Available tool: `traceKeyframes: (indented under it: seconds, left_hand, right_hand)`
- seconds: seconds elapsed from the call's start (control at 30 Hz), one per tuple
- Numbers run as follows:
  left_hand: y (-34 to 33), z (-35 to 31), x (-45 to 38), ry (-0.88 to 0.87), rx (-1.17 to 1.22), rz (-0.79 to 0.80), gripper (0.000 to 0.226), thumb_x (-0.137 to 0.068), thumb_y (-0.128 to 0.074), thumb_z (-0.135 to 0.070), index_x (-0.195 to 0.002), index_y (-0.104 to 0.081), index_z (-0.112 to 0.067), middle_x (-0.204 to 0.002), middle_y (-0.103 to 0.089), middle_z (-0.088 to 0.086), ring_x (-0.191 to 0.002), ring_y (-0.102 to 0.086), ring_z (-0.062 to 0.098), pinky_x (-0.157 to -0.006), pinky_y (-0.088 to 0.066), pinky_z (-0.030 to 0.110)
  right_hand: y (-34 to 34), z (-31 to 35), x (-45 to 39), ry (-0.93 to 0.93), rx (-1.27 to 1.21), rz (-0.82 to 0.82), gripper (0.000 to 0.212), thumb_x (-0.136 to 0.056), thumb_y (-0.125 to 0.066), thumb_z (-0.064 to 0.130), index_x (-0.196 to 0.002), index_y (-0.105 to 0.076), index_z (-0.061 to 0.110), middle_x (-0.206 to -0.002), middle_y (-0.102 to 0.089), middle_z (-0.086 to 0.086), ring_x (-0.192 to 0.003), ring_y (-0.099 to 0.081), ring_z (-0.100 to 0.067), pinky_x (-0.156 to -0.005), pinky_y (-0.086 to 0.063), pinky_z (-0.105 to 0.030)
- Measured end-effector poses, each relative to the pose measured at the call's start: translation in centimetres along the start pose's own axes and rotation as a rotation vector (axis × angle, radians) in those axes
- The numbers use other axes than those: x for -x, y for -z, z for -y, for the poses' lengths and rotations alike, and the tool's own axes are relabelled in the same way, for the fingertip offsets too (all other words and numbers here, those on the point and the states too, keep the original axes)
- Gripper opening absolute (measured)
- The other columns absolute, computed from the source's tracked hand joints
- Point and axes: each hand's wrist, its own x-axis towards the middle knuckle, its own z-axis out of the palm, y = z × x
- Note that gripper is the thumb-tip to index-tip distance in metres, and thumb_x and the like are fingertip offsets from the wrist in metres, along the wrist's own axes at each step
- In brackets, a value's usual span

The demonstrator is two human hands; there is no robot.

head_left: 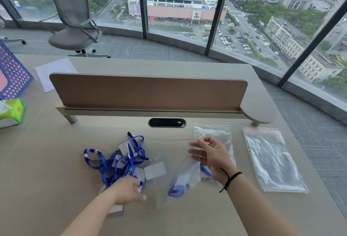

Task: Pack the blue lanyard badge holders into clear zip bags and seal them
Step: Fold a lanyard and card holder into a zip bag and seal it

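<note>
From my seat: tangled blue lanyard badge holders (120,158) at ten o'clock, stacked clear plastic zip bags (272,160) at two, both on the beige wooden desk (47,170).

Both bare forearms are reaching forward. The left hand (129,190) is lying blurred, palm down. The right hand (210,153) is hovering, fingers spread and relaxed, a black cord circling its wrist.

Building (180,13) outside window (180,1): white sign (196,14) with red emblem and red characters, too small to read; tissue pack (13,111), cable port (167,122): markings illegible; nothing else lettered.
</note>
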Motion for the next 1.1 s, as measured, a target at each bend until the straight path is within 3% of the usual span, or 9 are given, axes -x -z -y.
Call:
traceKeyframes:
  seconds: [0.1, 0.2, 0.3, 0.37, 0.43, 0.6, 0.7, 0.83, 1.1]
  left_hand:
    - [2.4, -3.3, 0.0, -0.132, 0.333, -0.344, 0.089, -0.069, -0.083, -0.054, -0.142, -0.038, -0.031, -0.137, -0.043, -0.012, -0.128, -0.045, 0.012, -0.105, -0.045, 0.034]
    - [4.6, -7.9, 0.8, -0.402, 0.285, -0.519, 0.086, -0.079, -0.078, -0.051, -0.148, -0.030, -0.036, -0.143, -0.030, -0.021, -0.135, -0.026, 0.003, -0.114, -0.030, 0.032]
    - [5.7, -11.9, 1.4, -0.577, 0.148, -0.430, 0.054, -0.091, -0.070, -0.037, -0.140, -0.051, -0.028, -0.138, -0.052, -0.020, -0.128, -0.043, -0.005, -0.111, -0.035, 0.023]
    - [5.9, -13.5, 1.3, -0.623, 0.122, -0.322, 0.025, -0.093, -0.069, -0.028, -0.118, -0.071, -0.023, -0.114, -0.073, -0.012, -0.105, -0.063, -0.004, -0.097, -0.047, 0.019]
    - [5.7, -14.2, 0.9, -0.652, 0.160, -0.295, 0.013, -0.093, -0.070, -0.021, -0.102, -0.078, -0.018, -0.094, -0.077, -0.007, -0.085, -0.068, -0.003, -0.082, -0.051, 0.014]
    - [5.6, -14.4, 0.6, -0.623, 0.241, -0.288, 0.009, -0.091, -0.072, -0.015, -0.092, -0.079, -0.009, -0.070, -0.069, -0.005, -0.062, -0.059, -0.002, -0.066, -0.047, 0.010]
    - [5.6, -14.5, 0.8, -0.636, 0.222, -0.311, 0.008, -0.090, -0.073, -0.015, -0.089, -0.079, -0.010, -0.070, -0.070, -0.004, -0.061, -0.058, -0.002, -0.064, -0.048, 0.013]
    - [5.6, -14.5, 1.4, -0.656, 0.190, -0.349, 0.011, -0.092, -0.071, -0.018, -0.092, -0.080, -0.013, -0.079, -0.075, 0.007, -0.066, -0.059, 0.007, -0.069, -0.052, 0.028]
    - [5.8, -14.5, 2.1, -0.685, 0.200, -0.390, 0.011, -0.092, -0.071, -0.019, -0.094, -0.081, -0.016, -0.075, -0.074, 0.003, -0.060, -0.053, 0.006, -0.060, -0.047, 0.025]
  right_hand:
    - [-0.4, -0.9, 0.0, 0.027, 0.092, 0.062, 0.008, -0.095, -0.060, 0.010, -0.090, -0.056, 0.007, -0.094, -0.074, -0.020, -0.081, -0.071, -0.032, -0.084, -0.053, -0.046]
    - [-0.5, -0.8, 0.2, 0.068, 0.166, 0.117, 0.010, -0.094, -0.062, 0.008, -0.093, -0.060, -0.001, -0.092, -0.075, -0.020, -0.081, -0.071, -0.031, -0.083, -0.054, -0.045]
    - [-0.6, -0.2, 0.6, 0.086, 0.212, 0.155, 0.025, -0.090, -0.067, 0.009, -0.099, -0.060, -0.013, -0.092, -0.075, -0.021, -0.082, -0.072, -0.029, -0.086, -0.056, -0.047]
    - [-0.6, 0.4, 0.9, 0.097, 0.210, 0.155, 0.028, -0.086, -0.071, 0.009, -0.097, -0.062, -0.014, -0.089, -0.073, -0.024, -0.082, -0.071, -0.029, -0.087, -0.056, -0.048]
    - [-0.5, 0.8, 1.1, 0.103, 0.189, 0.145, 0.026, -0.083, -0.073, 0.008, -0.094, -0.064, -0.014, -0.088, -0.071, -0.028, -0.081, -0.070, -0.029, -0.088, -0.056, -0.051]
    - [0.0, 1.0, 1.0, 0.094, 0.188, 0.135, 0.017, -0.078, -0.078, 0.005, -0.085, -0.071, -0.008, -0.084, -0.072, -0.028, -0.078, -0.069, -0.029, -0.088, -0.057, -0.052]
    - [0.1, 1.2, 1.1, 0.095, 0.220, 0.150, 0.017, -0.078, -0.078, 0.002, -0.088, -0.071, -0.009, -0.084, -0.073, -0.025, -0.077, -0.071, -0.029, -0.086, -0.059, -0.047]
    - [0.0, 1.8, 1.5, 0.132, 0.253, 0.152, 0.017, -0.079, -0.077, 0.004, -0.089, -0.072, -0.009, -0.082, -0.074, -0.022, -0.073, -0.071, -0.025, -0.078, -0.061, -0.039]
    - [-0.5, 2.8, 2.4, 0.154, 0.220, 0.146, 0.017, -0.080, -0.077, 0.004, -0.086, -0.071, -0.011, -0.076, -0.071, -0.022, -0.063, -0.066, -0.024, -0.062, -0.057, -0.026]
